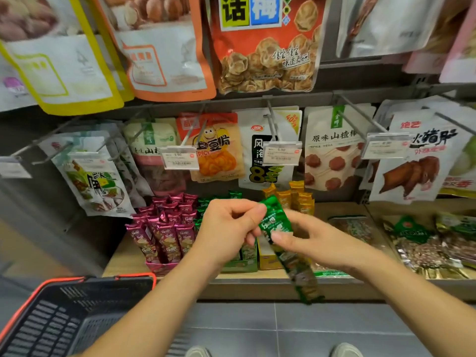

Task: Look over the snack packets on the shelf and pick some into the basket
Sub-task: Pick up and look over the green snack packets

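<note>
Both hands hold one long green snack packet [279, 233] in front of the shelf, tilted so its lower end hangs down to the right. My left hand [226, 228] pinches its upper part and my right hand [309, 238] grips its middle. Behind the hands stand display boxes of magenta packets [164, 228], green packets [206, 202] and yellow packets [296, 197] on the wooden shelf [123, 264]. The dark basket [64, 318] with an orange rim sits at the lower left, below my left forearm.
Bags hang on metal hooks above the shelf: an orange potato chip bag [219, 150], a white hawthorn bag [332, 150], a bag with roast meat [412, 161]. Price tags [179, 158] jut forward. Larger pouches [265, 45] hang higher. Flat packs [425, 243] lie at right.
</note>
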Demonstrator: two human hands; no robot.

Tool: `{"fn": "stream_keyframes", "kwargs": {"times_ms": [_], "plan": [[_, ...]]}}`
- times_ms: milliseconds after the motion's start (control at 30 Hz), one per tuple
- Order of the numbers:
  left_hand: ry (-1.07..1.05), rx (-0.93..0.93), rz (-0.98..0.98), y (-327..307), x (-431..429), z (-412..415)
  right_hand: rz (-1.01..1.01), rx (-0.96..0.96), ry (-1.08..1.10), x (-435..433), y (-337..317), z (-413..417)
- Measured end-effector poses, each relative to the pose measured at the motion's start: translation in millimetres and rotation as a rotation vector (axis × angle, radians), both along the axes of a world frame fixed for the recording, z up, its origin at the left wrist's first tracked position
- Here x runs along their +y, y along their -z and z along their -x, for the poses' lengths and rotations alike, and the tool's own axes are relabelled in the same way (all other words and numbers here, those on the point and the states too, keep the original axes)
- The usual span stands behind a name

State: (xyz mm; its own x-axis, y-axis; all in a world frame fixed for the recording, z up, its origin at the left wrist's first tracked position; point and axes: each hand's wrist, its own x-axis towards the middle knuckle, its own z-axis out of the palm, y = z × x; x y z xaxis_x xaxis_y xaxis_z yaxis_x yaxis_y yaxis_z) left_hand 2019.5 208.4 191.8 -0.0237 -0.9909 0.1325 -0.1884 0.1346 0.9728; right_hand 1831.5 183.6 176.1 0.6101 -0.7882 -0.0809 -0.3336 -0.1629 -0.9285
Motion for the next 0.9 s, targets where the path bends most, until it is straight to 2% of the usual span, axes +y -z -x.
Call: {"fn": "stream_keyframes", "kwargs": {"times_ms": [67, 133, 267, 400, 467, 533, 600, 733, 833, 900], "plan": [[-0.002, 0.089, -0.02, 1, -4, -4, -0.044, -0.046, -0.051, -2, 2, -6], [-0.033, 0.076, 0.0, 4, -7, -11, -0.024, -0.096, -0.03, -2, 5, -14], [-0.137, -0.166, 0.138, 11, -10, -28, 0.235, 0.069, 0.084, 0, 10, -30], [-0.23, -0.375, 0.295, 19, -9, -37, 0.353, 0.222, 0.104, 0, 10, -37], [-0.175, -0.279, 0.182, 18, -10, -43, 0.459, 0.349, 0.133, -1, 9, -38], [-0.008, -0.027, -0.058, 13, -10, -45, 0.595, 0.507, 0.182, -1, 9, -38], [0.044, 0.055, -0.166, 14, -8, -44, 0.702, 0.635, 0.225, 1, 11, -40], [-0.116, 0.034, -0.097, 18, -8, -37, 0.808, 0.757, 0.252, 7, 14, -48], [-0.151, 0.071, -0.078, 20, -9, -39, 0.811, 0.703, 0.255, 7, 15, -47], [-0.168, 0.069, -0.055, 21, -9, -41, 0.692, 0.626, 0.189, 4, 13, -42]]}}
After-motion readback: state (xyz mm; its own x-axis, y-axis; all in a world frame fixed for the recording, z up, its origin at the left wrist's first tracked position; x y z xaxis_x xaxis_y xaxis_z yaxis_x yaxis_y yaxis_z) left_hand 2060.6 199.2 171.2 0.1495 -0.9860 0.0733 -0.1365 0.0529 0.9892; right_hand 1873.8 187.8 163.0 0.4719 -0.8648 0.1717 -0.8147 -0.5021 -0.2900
